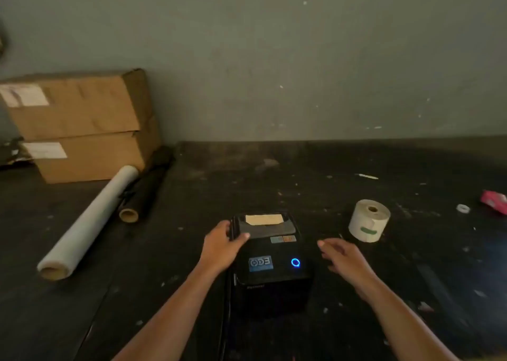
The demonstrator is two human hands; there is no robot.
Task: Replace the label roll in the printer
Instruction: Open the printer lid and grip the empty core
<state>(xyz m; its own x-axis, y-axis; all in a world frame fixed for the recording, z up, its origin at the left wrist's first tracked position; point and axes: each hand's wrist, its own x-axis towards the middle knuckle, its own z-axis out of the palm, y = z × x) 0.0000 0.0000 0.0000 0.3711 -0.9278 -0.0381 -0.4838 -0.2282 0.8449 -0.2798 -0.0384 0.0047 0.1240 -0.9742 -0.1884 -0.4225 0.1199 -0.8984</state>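
Observation:
A small black label printer (270,267) sits on the dark table in front of me, its round blue light on. A strip of pale paper (264,219) shows at the slot on its lid. My left hand (223,246) grips the printer's upper left corner, thumb resting on the lid. My right hand (341,255) hovers just right of the printer, fingers spread, holding nothing. A full white label roll (369,220) with a green mark stands upright on the table, a little beyond my right hand.
Two stacked cardboard boxes (82,124) stand at the back left by the wall. A long clear film roll (87,223) and a black roll (145,193) lie in front of them. A red packet (493,201) and a small white ring (463,208) lie far right.

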